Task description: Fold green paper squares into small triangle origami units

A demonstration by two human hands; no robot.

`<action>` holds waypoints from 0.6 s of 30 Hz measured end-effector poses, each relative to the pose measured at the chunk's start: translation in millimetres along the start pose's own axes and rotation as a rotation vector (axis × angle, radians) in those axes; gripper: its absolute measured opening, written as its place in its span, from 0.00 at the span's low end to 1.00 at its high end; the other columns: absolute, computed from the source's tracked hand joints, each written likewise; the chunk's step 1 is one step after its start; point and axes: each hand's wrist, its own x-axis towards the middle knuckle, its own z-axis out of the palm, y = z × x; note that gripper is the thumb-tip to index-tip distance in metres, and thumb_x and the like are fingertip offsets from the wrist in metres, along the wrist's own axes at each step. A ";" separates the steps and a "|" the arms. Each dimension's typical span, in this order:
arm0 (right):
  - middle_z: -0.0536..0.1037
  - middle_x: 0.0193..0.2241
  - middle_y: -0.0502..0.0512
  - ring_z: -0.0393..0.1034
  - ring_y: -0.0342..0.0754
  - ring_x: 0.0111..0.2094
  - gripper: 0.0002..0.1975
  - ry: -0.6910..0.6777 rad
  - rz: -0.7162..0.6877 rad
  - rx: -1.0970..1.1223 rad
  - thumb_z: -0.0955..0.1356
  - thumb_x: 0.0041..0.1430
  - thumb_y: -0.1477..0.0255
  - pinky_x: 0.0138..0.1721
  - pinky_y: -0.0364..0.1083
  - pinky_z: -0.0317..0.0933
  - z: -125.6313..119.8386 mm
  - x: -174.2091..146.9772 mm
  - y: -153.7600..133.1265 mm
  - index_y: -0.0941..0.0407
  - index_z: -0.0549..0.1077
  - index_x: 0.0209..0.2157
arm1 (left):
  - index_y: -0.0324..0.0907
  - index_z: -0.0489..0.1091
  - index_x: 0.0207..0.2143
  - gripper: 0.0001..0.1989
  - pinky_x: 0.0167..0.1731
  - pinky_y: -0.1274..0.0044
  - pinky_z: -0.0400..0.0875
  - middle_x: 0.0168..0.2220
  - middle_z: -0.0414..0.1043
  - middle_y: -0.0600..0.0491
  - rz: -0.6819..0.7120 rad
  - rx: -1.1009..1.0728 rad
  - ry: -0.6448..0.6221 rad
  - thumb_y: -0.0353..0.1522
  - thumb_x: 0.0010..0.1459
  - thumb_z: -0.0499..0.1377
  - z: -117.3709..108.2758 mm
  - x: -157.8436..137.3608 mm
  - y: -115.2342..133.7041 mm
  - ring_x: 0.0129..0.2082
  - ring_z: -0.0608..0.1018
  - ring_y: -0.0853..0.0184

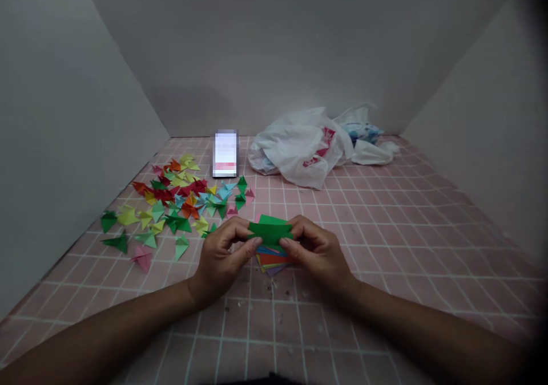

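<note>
A dark green sheet of origami paper (270,234), looking folded into a narrow strip, is stretched level between my two hands. My left hand (226,256) pinches its left end between thumb and fingers. At the other end, my right hand (319,254) grips it the same way. Beneath it lies a fanned stack of coloured paper squares (273,258), with green, blue, orange, yellow and purple edges showing; the green paper and my fingers hide part of the stack. To the left spreads a pile of small folded paper cranes (177,222) in many colours.
A phone (225,154) with a lit, blurred screen stands upright near the back wall. Right of it lies a crumpled white plastic bag (299,145), with a blue and white packet (363,133) behind. Small bits lie on the pink gridded cloth (385,231). Walls enclose three sides.
</note>
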 end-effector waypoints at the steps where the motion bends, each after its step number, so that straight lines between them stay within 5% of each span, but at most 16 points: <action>1: 0.70 0.27 0.50 0.66 0.46 0.29 0.12 -0.002 0.004 -0.006 0.70 0.57 0.70 0.31 0.46 0.63 0.1 -0.6 -0.1 0.54 0.66 0.23 | 0.42 0.70 0.25 0.08 0.31 0.78 0.69 0.28 0.73 0.54 -0.012 -0.016 0.003 0.29 0.56 0.64 0.2 -0.4 -0.6 0.29 0.75 0.70; 18: 0.68 0.26 0.49 0.64 0.43 0.27 0.14 0.017 -0.035 0.007 0.69 0.59 0.72 0.29 0.44 0.59 2.2 -4.5 -2.7 0.54 0.63 0.22 | 0.42 0.68 0.23 0.11 0.25 0.79 0.66 0.23 0.69 0.57 -0.086 -0.016 0.026 0.30 0.55 0.66 -0.8 -3.5 1.0 0.23 0.71 0.71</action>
